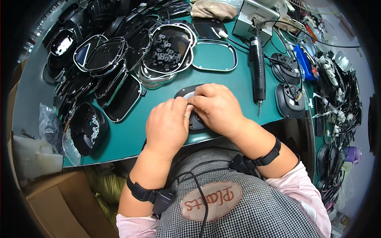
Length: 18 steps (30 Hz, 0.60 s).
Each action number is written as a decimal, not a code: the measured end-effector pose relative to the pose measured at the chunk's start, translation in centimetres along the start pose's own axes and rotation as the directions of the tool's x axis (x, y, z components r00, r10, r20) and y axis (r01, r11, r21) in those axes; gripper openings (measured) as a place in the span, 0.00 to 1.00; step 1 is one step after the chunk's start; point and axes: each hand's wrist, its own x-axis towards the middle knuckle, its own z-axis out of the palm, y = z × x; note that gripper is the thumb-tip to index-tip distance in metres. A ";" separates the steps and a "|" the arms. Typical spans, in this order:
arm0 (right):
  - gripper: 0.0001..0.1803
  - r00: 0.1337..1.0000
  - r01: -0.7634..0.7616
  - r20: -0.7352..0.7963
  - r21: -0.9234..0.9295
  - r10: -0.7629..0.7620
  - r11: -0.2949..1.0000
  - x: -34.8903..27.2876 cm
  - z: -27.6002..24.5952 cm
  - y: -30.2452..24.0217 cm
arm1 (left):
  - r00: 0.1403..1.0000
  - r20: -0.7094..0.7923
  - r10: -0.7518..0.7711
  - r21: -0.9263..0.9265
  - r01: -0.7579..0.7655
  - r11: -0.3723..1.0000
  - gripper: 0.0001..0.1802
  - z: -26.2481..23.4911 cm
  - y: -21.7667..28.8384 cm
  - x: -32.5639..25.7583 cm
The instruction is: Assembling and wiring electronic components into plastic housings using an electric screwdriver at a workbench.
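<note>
A black rounded housing (182, 93) lies at the table's front edge, mostly covered by my two hands. My left hand (166, 125) is closed over its left side, fingertips pressed inward. My right hand (219, 109) comes in from the other side, its thumb and fingers pinched together and meeting the left fingertips above the housing. Whatever the fingertips grip is hidden. To the right, an electric screwdriver (257, 73) hangs upright on its cable, bit pointing down. Beyond it sit two black round-cornered units (285, 101) with wires on them.
Chrome-rimmed frames (119, 105) are heaped at the left. One frame holds small black clips (164, 53). A black bowl (85, 139) with small silver screws stands front left. Behind the screwdriver is a grey box (254, 22); wire bundles (337, 91) crowd the right.
</note>
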 end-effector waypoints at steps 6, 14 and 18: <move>0.13 0.981 -0.153 -0.136 -0.074 0.142 0.985 0.5 -5.3 2.1 | 0.999 -0.002 -0.037 -0.107 0.036 0.994 0.08 0.7 -1.5 -0.6; 0.10 0.989 -0.142 0.036 -0.001 0.142 0.990 5.2 -6.2 3.1 | 0.995 0.069 -0.073 -0.151 0.083 0.985 0.08 -0.5 -0.8 0.2; 0.11 0.993 -0.087 0.074 -0.093 0.094 0.992 9.6 -3.3 3.9 | 0.995 0.052 -0.088 -0.174 0.096 0.980 0.08 -0.8 -0.9 0.3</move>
